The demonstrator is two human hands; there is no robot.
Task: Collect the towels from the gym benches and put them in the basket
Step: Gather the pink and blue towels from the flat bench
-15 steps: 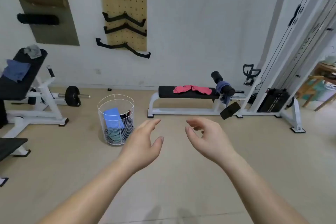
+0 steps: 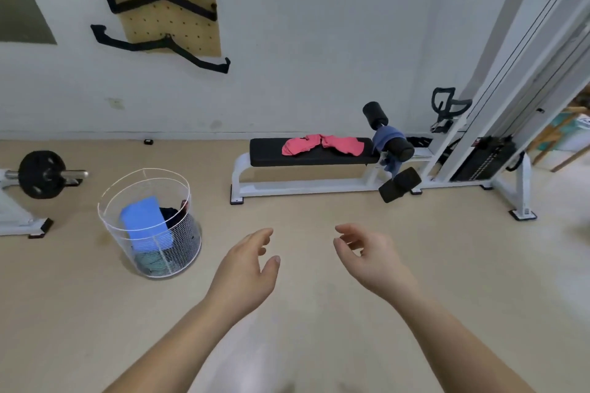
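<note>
Both hands, left hand [image 2: 245,268] and right hand [image 2: 372,257], hang empty with fingers loosely spread. A pink towel [image 2: 322,144] lies on the counter [image 2: 268,153] at twelve o'clock. The basket [image 2: 150,223] stands at ten o'clock.

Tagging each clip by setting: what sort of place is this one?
Most likely a small gym, perhaps a home one: a flat bench by the wall, a cable machine at right, a barbell at left, and bar handles hung on a pegboard.
</note>
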